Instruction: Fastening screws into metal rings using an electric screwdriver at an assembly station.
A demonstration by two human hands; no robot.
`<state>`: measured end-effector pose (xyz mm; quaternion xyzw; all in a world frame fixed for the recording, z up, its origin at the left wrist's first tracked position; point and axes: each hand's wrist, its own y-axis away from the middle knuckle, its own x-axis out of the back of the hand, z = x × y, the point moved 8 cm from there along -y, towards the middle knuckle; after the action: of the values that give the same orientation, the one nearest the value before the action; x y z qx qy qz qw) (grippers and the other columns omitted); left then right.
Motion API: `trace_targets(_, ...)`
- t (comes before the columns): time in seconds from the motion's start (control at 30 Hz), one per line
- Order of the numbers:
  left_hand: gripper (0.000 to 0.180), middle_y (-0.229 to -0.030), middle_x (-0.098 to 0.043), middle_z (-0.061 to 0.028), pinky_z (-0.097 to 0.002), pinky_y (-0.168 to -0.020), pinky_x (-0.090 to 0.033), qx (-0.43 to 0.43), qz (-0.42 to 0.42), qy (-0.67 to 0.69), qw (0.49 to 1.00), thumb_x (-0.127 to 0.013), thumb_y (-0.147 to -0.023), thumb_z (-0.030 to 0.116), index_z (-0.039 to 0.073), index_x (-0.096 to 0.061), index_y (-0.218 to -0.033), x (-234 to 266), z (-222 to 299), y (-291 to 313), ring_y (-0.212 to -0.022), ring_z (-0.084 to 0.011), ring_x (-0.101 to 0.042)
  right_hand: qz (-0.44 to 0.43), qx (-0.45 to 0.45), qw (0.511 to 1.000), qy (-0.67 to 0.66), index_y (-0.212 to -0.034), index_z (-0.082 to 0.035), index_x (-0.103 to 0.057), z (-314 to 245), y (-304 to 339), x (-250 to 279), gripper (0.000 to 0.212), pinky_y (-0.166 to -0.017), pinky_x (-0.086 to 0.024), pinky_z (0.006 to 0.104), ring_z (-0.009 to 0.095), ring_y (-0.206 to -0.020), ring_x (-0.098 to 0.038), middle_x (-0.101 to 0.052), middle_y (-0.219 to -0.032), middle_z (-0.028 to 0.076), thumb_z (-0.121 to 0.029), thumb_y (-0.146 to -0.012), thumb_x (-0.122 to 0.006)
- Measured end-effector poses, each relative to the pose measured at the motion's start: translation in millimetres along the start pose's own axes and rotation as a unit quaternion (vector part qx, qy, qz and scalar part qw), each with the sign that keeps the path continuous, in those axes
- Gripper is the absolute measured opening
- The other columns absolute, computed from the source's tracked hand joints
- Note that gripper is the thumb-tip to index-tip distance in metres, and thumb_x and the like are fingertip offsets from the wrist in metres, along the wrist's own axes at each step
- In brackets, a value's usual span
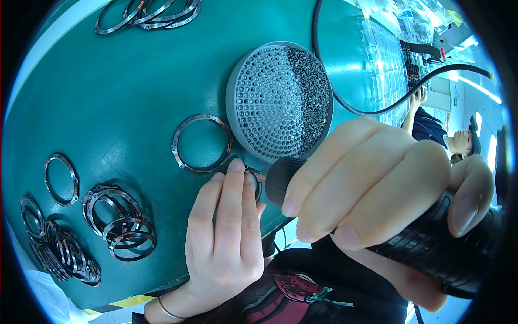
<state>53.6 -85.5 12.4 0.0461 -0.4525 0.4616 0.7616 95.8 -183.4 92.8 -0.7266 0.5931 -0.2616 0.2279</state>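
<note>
My right hand (pixel 372 178) is wrapped round a black electric screwdriver (pixel 431 245), its tip end pointing left and down. My left hand (pixel 226 237) presses its fingertips on a dark metal ring (pixel 258 189) near the table's front edge, with the thumb partly showing beside it. The screwdriver's tip meets this ring next to my left fingertips; the exact contact is hidden. Another dark ring with small orange marks (pixel 175 148) lies flat just beyond my left fingers. Close behind stands a round grey dimpled tray (pixel 232 110), small dark screws (pixel 313 100) heaped along its right side.
Several rings lie in piles (pixel 116 210) at the left, with more (pixel 162 16) at the far edge. A black cable (pixel 345 105) curves behind the tray. Clear plastic trays (pixel 380 59) stand at the right, where another person (pixel 431 124) is at work.
</note>
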Motion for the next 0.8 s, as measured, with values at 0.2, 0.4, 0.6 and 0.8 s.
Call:
trace_targets(0.2,0.023,-0.11,-0.065,-0.0192,-0.0334,-0.078,-0.053,0.013,0.023,-0.037,0.999,-0.065,-0.087,0.009,-0.011,-0.065,-0.099,-3.6,-11.5,7.4,-0.097,-0.0297,-0.058,0.054,0.049,0.988,-0.135,-0.123,0.001,-0.038,14.3,18.7,21.9,0.069,-0.039,-0.053,0.0305,0.019,-0.045,-0.059,-0.056,-0.081,0.01,-0.051,-0.088,-0.066)
trace_targets(0.4,0.025,-0.114,-0.062,-0.0192,-0.0333,-0.076,-0.048,0.016,0.007,-0.033,0.999,-0.068,-0.087,0.017,-0.004,-0.063,-0.1,-2.2,-6.5,5.0,-0.094,-0.0293,-0.055,0.025,0.051,0.996,-0.071,-0.125,0.001,-0.037,2.4,21.0,45.2,0.074,-0.047,-0.048,0.0308,0.018,-0.057,-0.058,-0.053,-0.093,0.011,-0.061,-0.089,-0.057)
trace_targets(0.6,0.024,-0.118,-0.062,-0.0188,-0.0345,-0.078,-0.047,0.027,-0.003,-0.031,0.999,-0.068,-0.083,0.014,-0.003,-0.064,-0.1,-0.8,-8.8,4.5,-0.097,-0.0298,-0.054,-0.011,0.034,0.999,-0.038,-0.13,0.001,-0.034,9.9,17.7,33.4,0.081,-0.05,-0.05,0.0317,0.02,-0.059,-0.059,-0.053,-0.095,0.013,-0.065,-0.088,-0.055)
trace_targets(0.8,0.026,-0.125,-0.058,-0.0196,-0.0436,-0.086,-0.042,0.049,-0.041,-0.01,0.998,-0.068,-0.08,0.01,-0.003,-0.062,-0.102,-5.4,-11.7,8.0,-0.102,-0.0349,-0.051,-0.003,0.029,0.999,-0.039,-0.128,0.001,-0.036,12.6,19.5,28.2,0.078,-0.05,-0.05,0.0321,0.019,-0.058,-0.059,-0.053,-0.094,0.012,-0.062,-0.089,-0.057)
